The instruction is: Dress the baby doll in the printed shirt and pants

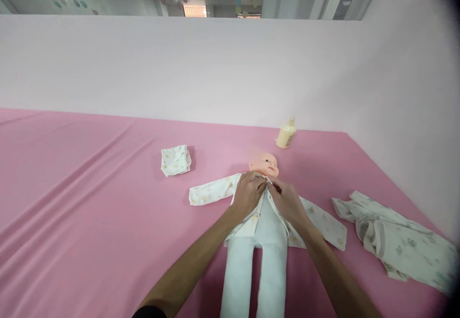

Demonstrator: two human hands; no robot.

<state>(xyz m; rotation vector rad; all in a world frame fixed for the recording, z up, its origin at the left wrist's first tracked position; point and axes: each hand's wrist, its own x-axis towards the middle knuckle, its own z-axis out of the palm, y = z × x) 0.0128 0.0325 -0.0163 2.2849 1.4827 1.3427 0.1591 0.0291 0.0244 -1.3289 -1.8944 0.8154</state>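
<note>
A baby doll [265, 165] with a white cloth body lies on its back, its head toward the wall. It wears a white printed baby shirt [212, 191] that hangs open down the front, sleeves spread to both sides. At the neck, my left hand [250, 191] pinches one front edge of the shirt. My right hand [286, 198] is closed on the other edge, just beside it. The fingertips of both hands nearly meet below the doll's chin. What exactly lies between them, perhaps a fastening, is hidden.
A pink sheet [89, 203] covers the surface up to a white wall [179, 68]. A folded printed cloth [176, 160] lies at the back left. Behind the doll's head stands a cream pump bottle [286, 135]. Crumpled printed baby clothing [398, 241] lies at the right.
</note>
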